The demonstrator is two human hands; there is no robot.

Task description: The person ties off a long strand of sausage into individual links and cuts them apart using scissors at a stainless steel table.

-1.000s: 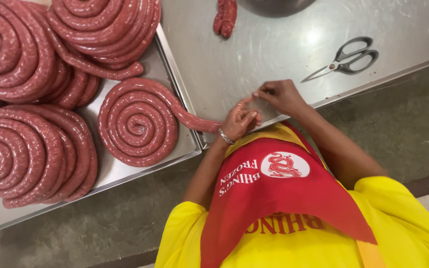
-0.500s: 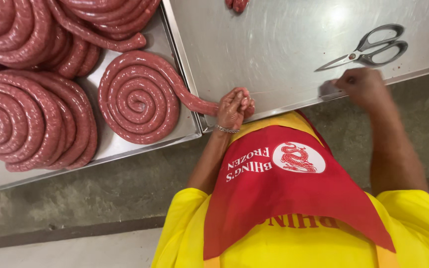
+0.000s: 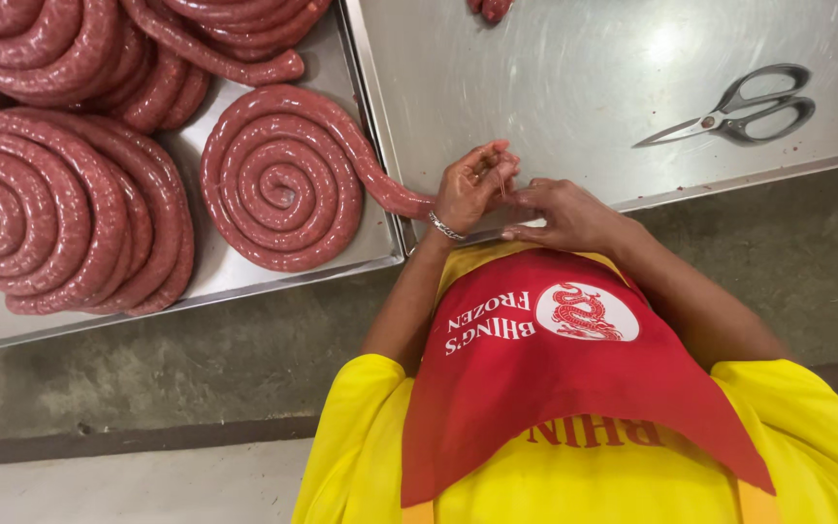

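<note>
Our left hand [image 3: 466,189] pinches the loose end of the sausage [image 3: 288,175], fingers closed on it right at the front edge of the table [image 3: 574,87], so the casing stays shut and steady. Our right hand [image 3: 560,213] sits just beside it, touching it, with the fingertips drawn together on what looks like a thin string running up between the two hands; the string is too fine to make out fully. Both hands meet at that one spot because the tail has been pulled straight out of the coil to give a free end to work on.

The rest of that sausage lies wound in a flat spiral at the right front corner of a metal tray [image 3: 244,277], its tail crossing the tray's rim onto the table. More coils [image 3: 60,209] fill the tray to the left and behind, stacked close. Scissors [image 3: 744,109] lie closed near the table's right front edge, well apart from the hands yet within reach.
</note>
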